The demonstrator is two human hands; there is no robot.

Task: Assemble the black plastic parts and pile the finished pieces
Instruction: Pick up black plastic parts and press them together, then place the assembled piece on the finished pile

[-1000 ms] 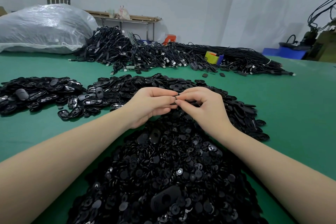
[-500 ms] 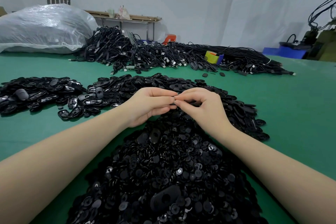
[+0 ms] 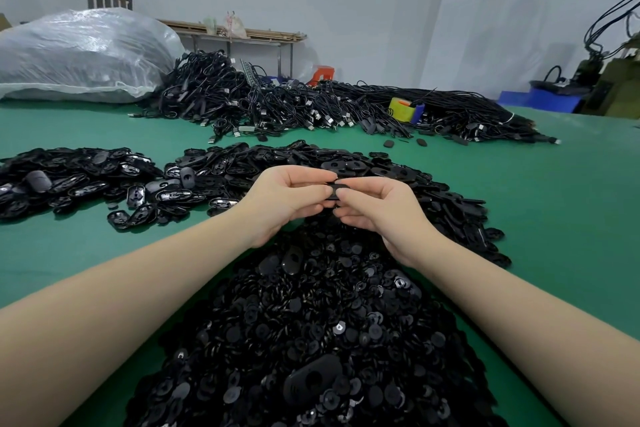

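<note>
Both hands have lifted slightly off the heap, and a black plastic part (image 3: 335,191) now shows between them, pinched by the left hand (image 3: 289,199) and right hand (image 3: 375,206). Fingers hide most of it. Below lies the pile of small black discs (image 3: 311,322) on the green table (image 3: 554,191).

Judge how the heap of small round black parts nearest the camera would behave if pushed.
The heap of round parts is loose and would probably slide and spread across the smooth green table. Each piece looks thin and light; the glossy ones may be slippery.
</note>
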